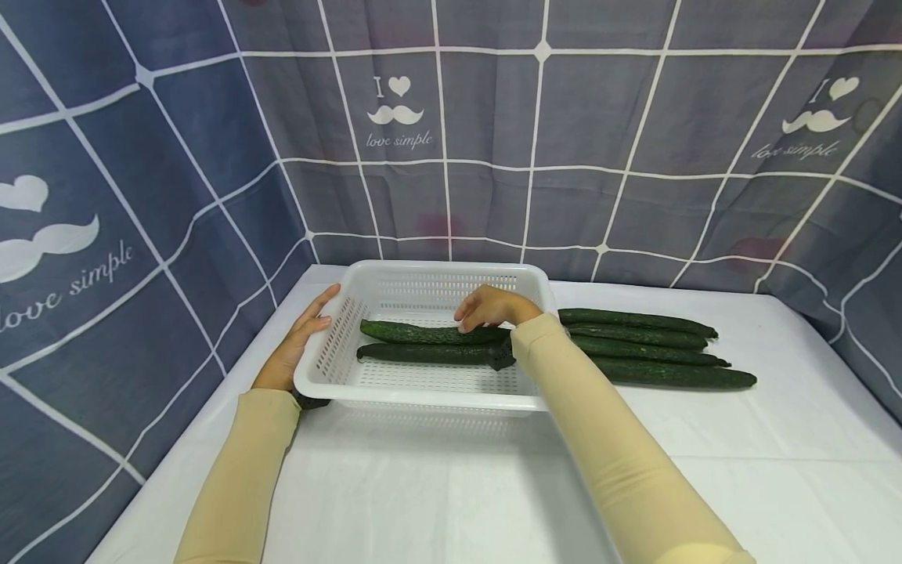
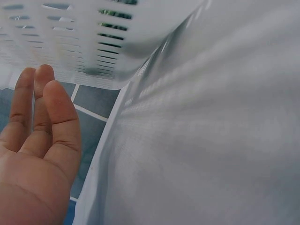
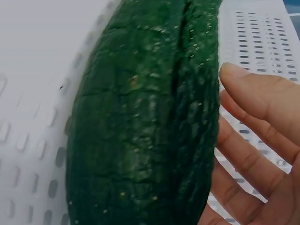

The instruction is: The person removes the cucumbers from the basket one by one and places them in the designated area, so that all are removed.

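Observation:
A white plastic basket (image 1: 423,401) with slotted walls stands on the table. Inside it lie two long green cucumbers, a rear one (image 1: 409,333) and a front one (image 1: 416,354), side by side. My right hand (image 1: 493,305) is over the rear cucumber. In the right wrist view its loosely bent fingers and thumb (image 3: 258,89) are beside a cucumber (image 3: 136,112), with the thumb apart from it. At the basket's left wall is my left hand (image 1: 292,348); its fingers look straight in the left wrist view (image 2: 42,126), and whether they touch the wall is unclear.
Several more cucumbers (image 1: 655,352) lie in a group on the table, right of the basket. A white cloth (image 1: 395,486) covers the table. Grey-blue checked curtains (image 1: 493,117) hang behind and at both sides.

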Available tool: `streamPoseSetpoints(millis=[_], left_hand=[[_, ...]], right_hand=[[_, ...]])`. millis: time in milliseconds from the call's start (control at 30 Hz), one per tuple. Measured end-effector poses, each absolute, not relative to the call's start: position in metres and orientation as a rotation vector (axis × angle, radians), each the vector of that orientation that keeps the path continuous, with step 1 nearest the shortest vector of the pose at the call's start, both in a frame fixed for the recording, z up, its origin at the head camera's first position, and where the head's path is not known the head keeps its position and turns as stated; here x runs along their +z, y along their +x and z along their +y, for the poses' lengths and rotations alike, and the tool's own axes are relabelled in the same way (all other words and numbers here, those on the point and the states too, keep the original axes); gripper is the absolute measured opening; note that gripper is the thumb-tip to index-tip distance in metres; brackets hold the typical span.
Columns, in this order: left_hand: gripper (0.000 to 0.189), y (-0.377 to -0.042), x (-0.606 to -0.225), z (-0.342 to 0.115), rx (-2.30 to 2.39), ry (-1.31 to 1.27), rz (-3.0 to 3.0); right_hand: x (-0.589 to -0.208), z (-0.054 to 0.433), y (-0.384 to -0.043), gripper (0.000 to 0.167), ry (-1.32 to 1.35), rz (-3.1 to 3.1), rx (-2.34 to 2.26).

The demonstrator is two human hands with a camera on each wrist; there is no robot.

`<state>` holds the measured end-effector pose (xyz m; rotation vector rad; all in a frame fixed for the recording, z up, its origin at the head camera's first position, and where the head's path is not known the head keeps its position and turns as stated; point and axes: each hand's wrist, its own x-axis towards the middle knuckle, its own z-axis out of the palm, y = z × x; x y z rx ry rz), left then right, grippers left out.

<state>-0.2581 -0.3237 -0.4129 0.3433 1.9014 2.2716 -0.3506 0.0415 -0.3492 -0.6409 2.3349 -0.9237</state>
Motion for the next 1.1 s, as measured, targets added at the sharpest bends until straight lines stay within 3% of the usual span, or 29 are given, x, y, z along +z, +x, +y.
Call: streamPoseSetpoints(millis=[667, 1100], left_hand=[[0.065, -0.2533, -0.4092, -0.3214, 2.262, 0.315, 1.907], [0.066, -0.2547, -0.4097, -0.3214, 2.273, 0.315, 1.901]], right_hand=[[-0.3578, 0.0376, -0.3519, 0.046, -0.616, 2.37, -0.747], [-0.3563, 0.0382, -0.3529, 0.036, -0.707, 2.457, -0.712]])
